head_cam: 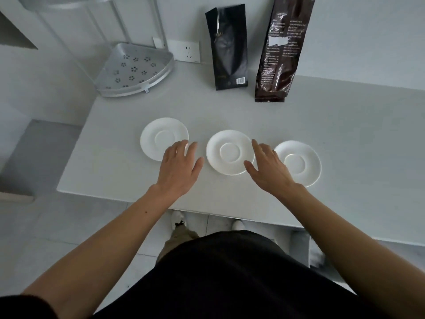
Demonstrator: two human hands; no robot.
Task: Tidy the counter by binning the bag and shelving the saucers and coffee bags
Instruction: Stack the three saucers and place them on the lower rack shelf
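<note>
Both hands spread and empty, the left hand (178, 168) and right hand (270, 168) flank the middle round white ceramic saucer (230, 152) at frame centre on the tabletop (345, 139).

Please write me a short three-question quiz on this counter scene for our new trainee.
1. How many saucers lie on the counter?
2. True or false: the left hand is holding a coffee bag.
3. Which saucer lies between the two hands? A) left saucer B) middle saucer C) right saucer

Key:
1. Three, in a row, none stacked.
2. False. Both coffee bags, the black bag and the brown bag, stand at the wall; the left hand is open over the left saucer's near edge.
3. B. The right hand, also open, reaches in between the middle and right saucers.
</note>
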